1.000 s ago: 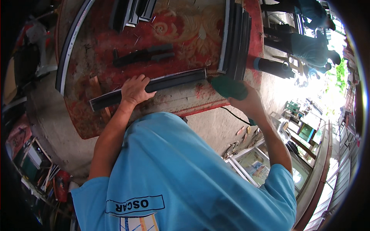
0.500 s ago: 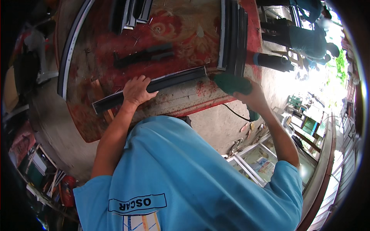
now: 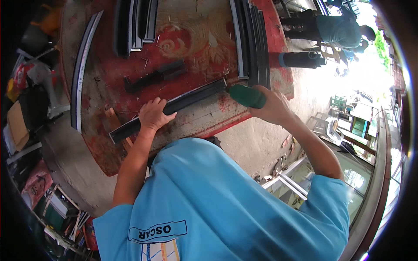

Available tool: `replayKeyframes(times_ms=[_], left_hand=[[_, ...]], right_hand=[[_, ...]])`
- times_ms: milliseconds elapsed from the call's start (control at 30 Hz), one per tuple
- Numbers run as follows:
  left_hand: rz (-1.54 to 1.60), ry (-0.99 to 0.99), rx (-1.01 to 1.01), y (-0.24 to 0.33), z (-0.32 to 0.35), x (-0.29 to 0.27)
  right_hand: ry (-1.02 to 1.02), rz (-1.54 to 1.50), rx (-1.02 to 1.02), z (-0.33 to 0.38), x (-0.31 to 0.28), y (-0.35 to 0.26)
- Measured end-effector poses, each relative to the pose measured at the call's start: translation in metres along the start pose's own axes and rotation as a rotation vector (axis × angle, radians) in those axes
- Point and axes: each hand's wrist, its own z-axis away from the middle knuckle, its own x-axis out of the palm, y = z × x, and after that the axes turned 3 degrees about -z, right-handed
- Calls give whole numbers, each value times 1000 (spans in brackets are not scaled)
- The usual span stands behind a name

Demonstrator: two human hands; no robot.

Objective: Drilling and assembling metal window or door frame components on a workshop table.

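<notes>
Red patterned worktop, worn and chipped, littered with small shavings. On it, largest first: a stack of long dark profile strips at the far right of the worktop, another bundle of dark strips at the far left, a pale curved strip along the worktop's left edge. Mid-worktop lies a short black piece, untouched.

The work piece is the long dark profile strip, lying slantwise across the near part of the worktop, just past a bare wooden patch of the worktop. The left hand presses flat on it near its middle, fingers spread and curled over the top, pinning rather than gripping. The right hand is wrapped closed around a green tool handle, whose tip meets the strip's right end; the working end is too small to tell what kind of tool.

Judgement: mid-job. One strip is under the tool at its end, the stacks look like pieces waiting or finished, can't tell which. Shavings suggest some cutting is already done.

Beyond the worktop's far right corner, a black roll and another person bent over.
</notes>
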Motion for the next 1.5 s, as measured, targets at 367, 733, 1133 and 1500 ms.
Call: replayKeyframes(times_ms=[367, 733, 1133, 1500], left_hand=[[-21, 13, 13, 6, 6, -4], [15, -30, -57, -2, 10, -13], [866, 884, -261, 24, 0, -166], [2148, 402, -853, 44, 48, -25]], right_hand=[[-56, -354, 104, -29, -18, 33], [233, -343, 1, 47, -29, 24], [95, -728, 207, 120, 54, 52], [31, -625, 203, 108, 77, 30]])
